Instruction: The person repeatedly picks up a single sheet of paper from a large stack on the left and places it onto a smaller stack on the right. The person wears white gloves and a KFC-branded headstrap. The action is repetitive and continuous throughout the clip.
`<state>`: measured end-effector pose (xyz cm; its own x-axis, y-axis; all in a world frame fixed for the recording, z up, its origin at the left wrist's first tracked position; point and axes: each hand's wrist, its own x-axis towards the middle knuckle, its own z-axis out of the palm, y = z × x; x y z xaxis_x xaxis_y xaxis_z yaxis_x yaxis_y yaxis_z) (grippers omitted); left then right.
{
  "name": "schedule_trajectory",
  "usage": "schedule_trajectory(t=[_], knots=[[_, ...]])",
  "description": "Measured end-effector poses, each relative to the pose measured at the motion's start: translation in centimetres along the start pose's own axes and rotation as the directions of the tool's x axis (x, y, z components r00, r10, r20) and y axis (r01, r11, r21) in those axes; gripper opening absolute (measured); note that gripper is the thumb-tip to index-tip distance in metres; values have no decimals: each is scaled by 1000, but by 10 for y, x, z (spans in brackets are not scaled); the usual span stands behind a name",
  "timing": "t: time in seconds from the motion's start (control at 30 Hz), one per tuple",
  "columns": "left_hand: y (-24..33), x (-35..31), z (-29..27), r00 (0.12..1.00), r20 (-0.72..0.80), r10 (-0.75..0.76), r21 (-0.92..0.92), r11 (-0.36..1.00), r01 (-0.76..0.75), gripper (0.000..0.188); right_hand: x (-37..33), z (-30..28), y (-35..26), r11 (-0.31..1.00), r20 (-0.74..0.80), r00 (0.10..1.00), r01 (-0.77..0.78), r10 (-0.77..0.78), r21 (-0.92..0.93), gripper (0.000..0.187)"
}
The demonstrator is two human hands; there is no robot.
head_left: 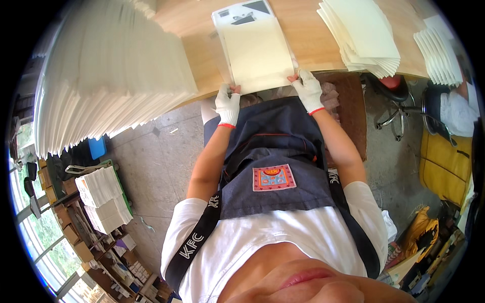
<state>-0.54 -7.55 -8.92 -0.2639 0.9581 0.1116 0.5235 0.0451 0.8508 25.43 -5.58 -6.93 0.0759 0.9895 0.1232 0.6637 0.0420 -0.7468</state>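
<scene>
Fingertips (236, 89) of the left hand (228, 105), bare past a white glove, are closed on the near left corner of the cream sheet (258, 55); those of the right hand (308, 91), likewise gloved, are closed on its near right corner; the thumbs are partly hidden. One cream sheet shows between them, lying at the worktop's (303, 43) near edge, its near end about level with that edge; from under its far end juts one printed sheet (247, 9), with grey and black shapes too small and blurred to read.

Three stacks stand on the worktop: one tall, fanned white stack (116, 70) filling the left end; one cream stack (361, 35) right of the sheet, reaching the near edge; one small stack (438, 56) near the right end; their leaves run too close to count.

Two black straps (194, 242) carry white lettering, twice on the left one and once on the right; one pink-bordered patch (273, 178) on the dark apron (283, 202) bears a small word within a coloured picture; two gloves have red cuffs; one wheeled chair (391, 93) stands beyond the near edge, at the right.
</scene>
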Motion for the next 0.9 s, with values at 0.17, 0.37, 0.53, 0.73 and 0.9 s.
schedule_trajectory(t=[0.17, 0.37, 0.53, 0.73, 0.9], knots=[[3, 2, -15, 990, 5, -140, -50, 989, 140, 17, 3, 6, 35, 984, -212, 963, -179, 168, -29, 36], [20, 10, -52, 881, 313, -354, 163, 934, 317, 27, -3, -15, 13, 665, 481, 751, -643, 453, 379, 40], [35, 11, -27, 702, 539, -465, -292, 679, 674, 38, 15, -22, -20, 606, 454, 786, -615, 420, 504, 29], [121, 55, -38, 946, 311, -94, -308, 931, 194, 36, 23, -27, -4, 486, 542, 786, -614, 298, 622, 18], [220, 42, -103, 936, 202, 289, 70, 949, -309, 25, 18, -30, -41, 315, 566, 824, -540, 9, 781, 13]])
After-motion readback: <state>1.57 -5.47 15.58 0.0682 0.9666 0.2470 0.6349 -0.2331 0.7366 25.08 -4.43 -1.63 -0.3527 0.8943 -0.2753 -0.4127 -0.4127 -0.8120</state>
